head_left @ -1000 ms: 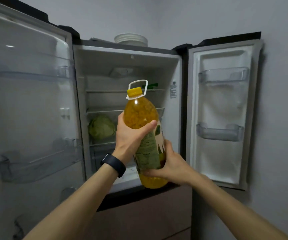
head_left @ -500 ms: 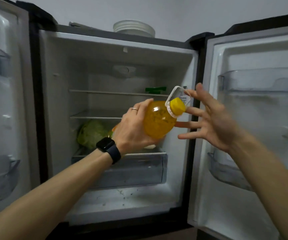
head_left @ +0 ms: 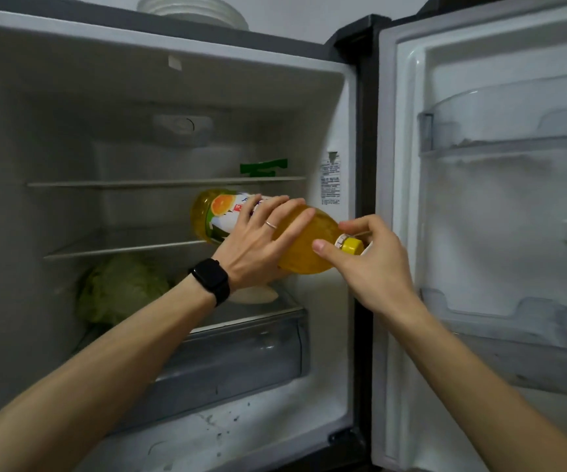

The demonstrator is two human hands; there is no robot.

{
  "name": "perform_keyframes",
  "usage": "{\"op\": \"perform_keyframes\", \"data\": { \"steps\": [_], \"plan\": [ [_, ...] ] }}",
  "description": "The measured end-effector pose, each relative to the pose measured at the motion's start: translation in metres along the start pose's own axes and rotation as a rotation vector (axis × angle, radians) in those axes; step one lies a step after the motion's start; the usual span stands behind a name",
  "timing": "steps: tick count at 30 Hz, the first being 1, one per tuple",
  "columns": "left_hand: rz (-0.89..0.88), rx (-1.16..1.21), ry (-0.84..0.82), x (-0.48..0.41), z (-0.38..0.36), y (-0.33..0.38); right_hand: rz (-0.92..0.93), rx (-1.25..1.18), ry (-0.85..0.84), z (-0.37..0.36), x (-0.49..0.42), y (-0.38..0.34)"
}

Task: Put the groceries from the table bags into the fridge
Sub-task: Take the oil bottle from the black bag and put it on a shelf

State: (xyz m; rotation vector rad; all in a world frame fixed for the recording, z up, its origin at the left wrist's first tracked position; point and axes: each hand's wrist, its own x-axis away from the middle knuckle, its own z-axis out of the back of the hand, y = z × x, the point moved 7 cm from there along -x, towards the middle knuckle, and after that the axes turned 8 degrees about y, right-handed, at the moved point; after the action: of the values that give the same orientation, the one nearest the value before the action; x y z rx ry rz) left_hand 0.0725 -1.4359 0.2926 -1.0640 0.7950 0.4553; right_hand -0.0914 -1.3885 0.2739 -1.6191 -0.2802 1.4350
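Since half a second ago the juice bottle (head_left: 301, 248) has tipped almost flat and gone deeper into the fridge (head_left: 159, 97), and my right hand (head_left: 374, 264), which was spread and off it, has closed on its neck. The bottle now lies on its side with its base over the right end of the middle shelf (head_left: 122, 248) and its yellow cap (head_left: 352, 246) pointing out toward the fridge's open front right; whether the base already rests on the shelf I cannot tell. My left hand (head_left: 261, 247) holds the bottle's body, fingers spread and curved over the label, a ring (head_left: 271, 224) on one finger and a black watch (head_left: 211, 275) on the wrist. The right hand pinches the neck just behind the cap between thumb and fingers. Under the middle shelf, toward the left, sits a green cabbage (head_left: 122, 287), and a pale object (head_left: 255, 296) shows just below my left wrist, above the clear drawer (head_left: 241, 352). A green packet (head_left: 263, 166) lies at the right end of the top shelf (head_left: 166, 182). White plates (head_left: 193, 10) are stacked on the fridge's top. The right door (head_left: 408, 165) stands open with its clear bins (head_left: 513, 117).
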Motion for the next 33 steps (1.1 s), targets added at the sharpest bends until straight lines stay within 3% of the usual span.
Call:
{"op": "perform_keyframes", "data": {
  "steps": [8,15,18,21,23,25,26,28,33],
  "plan": [
    [-0.042,0.132,0.059,0.004,-0.044,-0.037,0.034,0.059,0.154,-0.034,-0.012,0.006],
    [0.069,0.185,-0.056,0.013,-0.08,-0.081,0.012,0.059,0.226,-0.072,-0.033,0.015],
    [0.2,0.166,-0.12,0.017,-0.082,-0.104,0.011,0.016,0.266,-0.089,-0.042,0.015],
    [0.3,0.17,-0.335,0.019,-0.086,-0.126,-0.124,-0.175,0.281,-0.111,-0.06,0.028],
    [0.438,0.382,-0.47,0.025,-0.092,-0.14,-0.273,-0.432,0.282,-0.129,-0.071,0.046],
    [0.698,0.779,-0.472,0.031,-0.097,-0.149,-0.328,-0.53,0.302,-0.145,-0.077,0.064],
    [0.809,0.893,-0.438,0.033,-0.102,-0.152,-0.311,-0.503,0.31,-0.151,-0.078,0.071],
    [0.901,0.866,-0.42,0.036,-0.114,-0.149,-0.232,-0.359,0.309,-0.161,-0.077,0.079],
    [0.965,0.767,-0.454,0.037,-0.143,-0.142,-0.086,-0.107,0.255,-0.185,-0.081,0.103]
  ]
}}
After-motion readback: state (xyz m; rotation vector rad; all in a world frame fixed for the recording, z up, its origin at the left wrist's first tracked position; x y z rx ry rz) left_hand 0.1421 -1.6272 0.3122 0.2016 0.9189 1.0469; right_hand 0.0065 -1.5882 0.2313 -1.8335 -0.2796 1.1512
